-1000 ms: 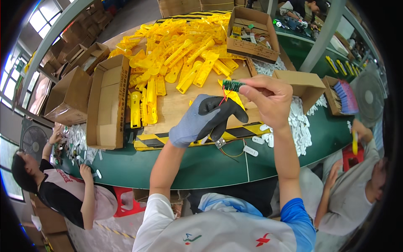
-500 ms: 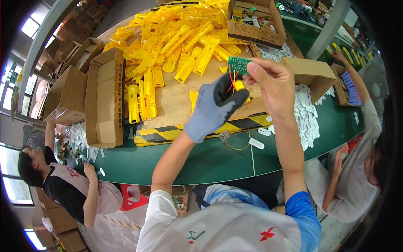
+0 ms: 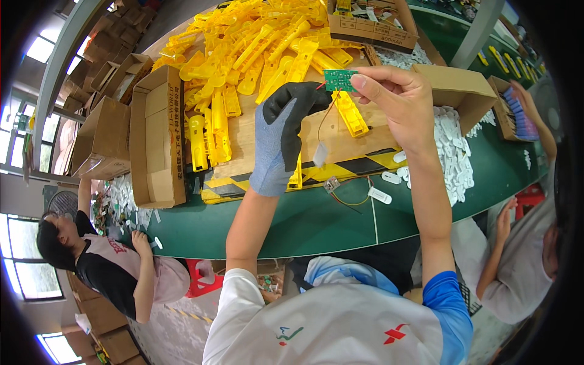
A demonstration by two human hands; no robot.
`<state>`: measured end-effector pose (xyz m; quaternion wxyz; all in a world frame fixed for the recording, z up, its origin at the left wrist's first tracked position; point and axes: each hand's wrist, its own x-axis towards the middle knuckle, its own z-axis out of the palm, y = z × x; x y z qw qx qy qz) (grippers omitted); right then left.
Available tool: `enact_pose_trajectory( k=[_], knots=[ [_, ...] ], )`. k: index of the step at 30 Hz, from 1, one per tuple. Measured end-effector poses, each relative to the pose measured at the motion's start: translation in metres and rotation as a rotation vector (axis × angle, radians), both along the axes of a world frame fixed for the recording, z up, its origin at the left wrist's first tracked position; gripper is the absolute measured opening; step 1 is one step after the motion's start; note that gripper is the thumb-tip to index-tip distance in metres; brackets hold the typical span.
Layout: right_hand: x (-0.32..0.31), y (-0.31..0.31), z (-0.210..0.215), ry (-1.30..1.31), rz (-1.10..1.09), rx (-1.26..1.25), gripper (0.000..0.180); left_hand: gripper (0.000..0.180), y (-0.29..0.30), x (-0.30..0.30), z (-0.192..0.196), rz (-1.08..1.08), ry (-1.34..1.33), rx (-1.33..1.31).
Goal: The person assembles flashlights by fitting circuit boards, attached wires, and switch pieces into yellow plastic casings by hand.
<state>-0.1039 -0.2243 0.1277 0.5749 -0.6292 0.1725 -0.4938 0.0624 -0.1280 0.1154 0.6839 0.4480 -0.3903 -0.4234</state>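
A small green circuit board (image 3: 339,80) is held up over the work table, its right end pinched between the thumb and fingers of my bare right hand (image 3: 398,100). At its left end, my left hand (image 3: 283,131), in a grey-blue glove with black coating, is closed around a short red wire (image 3: 320,86); the rest of that wire is hidden by the glove. From the board a thin wire hangs down to a small pale flat piece (image 3: 320,155), which dangles in the air. Behind and below lies a yellow plastic housing (image 3: 351,115).
A large heap of yellow housings (image 3: 249,52) covers the far table. Cardboard boxes stand left (image 3: 159,137) and right (image 3: 456,91); white plastic parts (image 3: 449,158) are piled on the right. A wired piece (image 3: 380,194) lies on the green table (image 3: 292,228). Co-workers sit on both sides.
My left hand has shifted left and turned, its fingers closing at the board's left end. The board is more level and slightly lower. The pale piece now hangs visibly below it.
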Motion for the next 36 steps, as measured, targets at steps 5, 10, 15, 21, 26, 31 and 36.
enact_pose_trajectory(
  k=[5,10,15,21,26,31,36],
  knots=[
    [0.000,-0.003,0.000,-0.004,0.004,0.011,0.021,0.022,-0.002,0.001,0.000,-0.034,0.004,-0.054],
    [-0.002,-0.005,0.002,0.022,-0.010,-0.024,0.020,0.029,-0.005,0.000,0.000,-0.126,0.102,-0.200],
    [-0.007,-0.010,0.010,0.042,-0.025,0.066,0.018,0.038,-0.011,0.002,-0.004,0.049,0.094,-0.353],
    [0.003,-0.090,0.089,0.305,-0.470,-0.485,0.027,0.035,-0.018,0.031,-0.011,0.089,0.181,-0.207],
    [0.001,-0.210,0.161,0.753,-0.831,-0.436,0.039,0.036,-0.018,0.033,-0.002,0.028,0.158,-0.129],
    [-0.011,-0.189,0.148,1.023,-0.785,-0.320,0.044,0.034,0.002,0.041,0.015,0.030,-0.140,-0.144],
    [-0.037,-0.058,0.072,0.835,-0.581,-0.663,0.028,0.032,0.014,0.052,0.022,0.079,-0.235,-0.174]
  ],
)
